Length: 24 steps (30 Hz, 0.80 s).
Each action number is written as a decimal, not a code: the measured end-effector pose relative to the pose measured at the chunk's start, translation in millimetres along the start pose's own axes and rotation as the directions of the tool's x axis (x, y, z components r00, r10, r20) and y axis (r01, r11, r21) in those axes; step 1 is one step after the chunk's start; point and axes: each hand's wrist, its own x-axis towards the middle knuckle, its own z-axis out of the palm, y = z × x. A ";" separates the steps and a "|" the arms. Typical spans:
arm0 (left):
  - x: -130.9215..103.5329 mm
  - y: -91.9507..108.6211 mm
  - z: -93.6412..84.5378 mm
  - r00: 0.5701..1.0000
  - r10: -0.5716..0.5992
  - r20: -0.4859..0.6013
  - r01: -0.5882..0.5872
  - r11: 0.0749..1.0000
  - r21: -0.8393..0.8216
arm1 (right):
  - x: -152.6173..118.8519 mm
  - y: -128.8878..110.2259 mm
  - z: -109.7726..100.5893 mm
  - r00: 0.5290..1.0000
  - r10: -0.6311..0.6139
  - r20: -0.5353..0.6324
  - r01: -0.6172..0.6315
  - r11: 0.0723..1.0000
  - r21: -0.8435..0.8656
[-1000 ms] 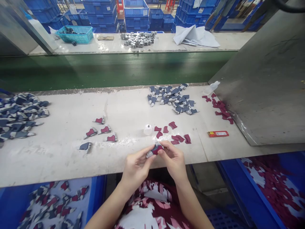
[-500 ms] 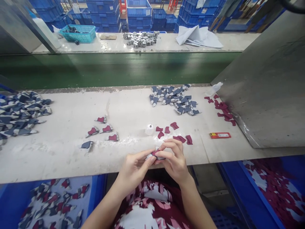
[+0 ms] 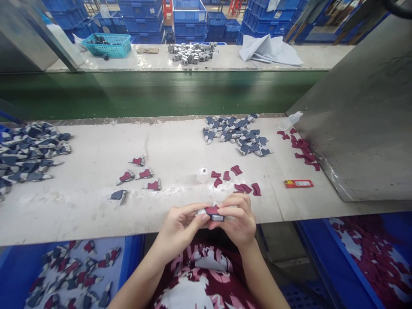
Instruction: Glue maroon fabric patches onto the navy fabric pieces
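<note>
Both hands hold one small grey-and-navy moulded part with a maroon panel [image 3: 212,210] just over the table's front edge. My left hand [image 3: 180,225] pinches its left end between thumb and fingers. Around its right end close the fingers of my right hand [image 3: 240,221], which hide some of it. Beyond the hands lie loose maroon panels [image 3: 236,170] and a small clear bottle [image 3: 202,175]. To the left, several similar parts with maroon faces [image 3: 144,173] are spread out, along with one navy-faced part [image 3: 118,195].
Navy-and-grey parts are heaped at the far left [image 3: 28,150] and mid-right [image 3: 240,133]. At right are a red-orange packet [image 3: 298,183], more maroon panels [image 3: 302,148] and a metal panel [image 3: 360,116]. Blue bins [image 3: 131,257] flank me below. A green strip [image 3: 161,92] runs behind.
The held part has turned in my fingers, so more of its maroon face and pale edge shows. My right hand has shifted slightly lower. The table items lie unchanged.
</note>
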 end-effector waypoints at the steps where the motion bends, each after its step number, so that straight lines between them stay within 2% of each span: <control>1: 0.9 -0.6 0.0 1.000 -0.013 0.004 0.013 1.000 -0.007 | -0.1 0.6 -0.3 1.000 -0.026 -0.002 0.026 1.000 0.001; 4: 5.5 -3.6 -0.2 0.996 -0.085 -0.016 0.083 0.994 -0.068 | -0.9 2.2 0.8 0.994 -0.109 0.012 0.109 0.994 -0.003; 8: 12.9 -9.7 -9.5 0.984 -0.146 -0.105 0.136 0.986 -0.097 | -2.0 3.4 8.6 0.984 -0.169 0.046 0.171 0.985 -0.026; 10: 16.5 -11.9 -22.2 0.973 -0.092 -0.214 0.093 0.996 -0.003 | -2.0 3.9 15.0 0.987 -0.147 0.065 0.150 0.987 -0.048; 12: 20.4 -12.3 -41.6 0.927 0.051 -0.371 0.032 0.976 0.214 | -1.4 5.0 22.5 0.994 -0.085 0.062 0.092 0.990 -0.109; 14: 25.1 -10.6 -66.5 0.850 0.259 -0.459 0.006 0.866 0.500 | -0.5 7.2 30.3 0.999 -0.005 0.040 0.012 0.982 -0.188; 15: 28.0 -8.8 -80.1 0.822 0.356 -0.445 0.007 0.775 0.632 | -0.2 8.9 34.1 0.999 0.036 0.036 -0.027 0.975 -0.219; 17: 35.7 -3.1 -106.8 0.802 0.499 -0.329 -0.009 0.561 0.828 | 0.0 12.8 41.7 0.991 0.114 0.065 -0.094 0.963 -0.253; 19: 46.6 5.7 -128.1 0.809 0.554 -0.194 -0.025 0.363 0.932 | -0.5 17.2 48.5 0.976 0.178 0.124 -0.139 0.953 -0.270; 21: 61.6 17.6 -139.1 0.817 0.563 -0.123 -0.006 0.222 0.975 | -1.9 21.1 54.1 0.960 0.206 0.192 -0.147 0.949 -0.280; 24: 94.8 38.0 -130.7 0.818 0.568 -0.086 0.004 0.144 0.990 | -4.3 24.8 58.9 0.957 0.186 0.222 -0.121 0.954 -0.276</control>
